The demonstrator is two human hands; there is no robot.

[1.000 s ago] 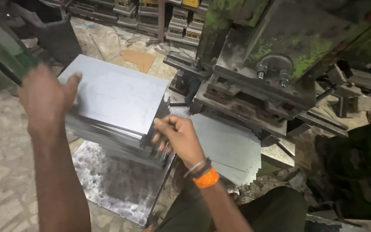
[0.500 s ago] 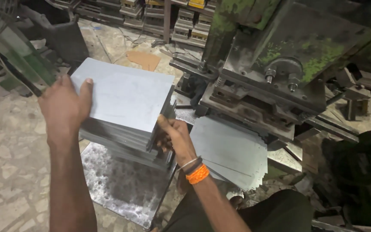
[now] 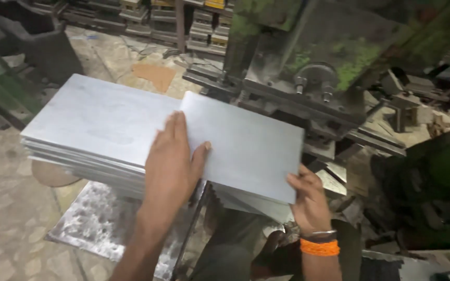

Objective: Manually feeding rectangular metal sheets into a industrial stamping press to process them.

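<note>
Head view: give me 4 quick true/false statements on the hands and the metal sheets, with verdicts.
1. The left hand lies palm-down on a grey metal sheet. True.
2. The right hand holds that sheet at its near right corner. True.
3. The stack of sheets rests on top of the green-stained press machine. False: the stack sits to the left of the machine, above a speckled metal plate that lies low by the floor.
4. The right wrist is bare. False: it wears an orange band with a dark one beside it.
</note>
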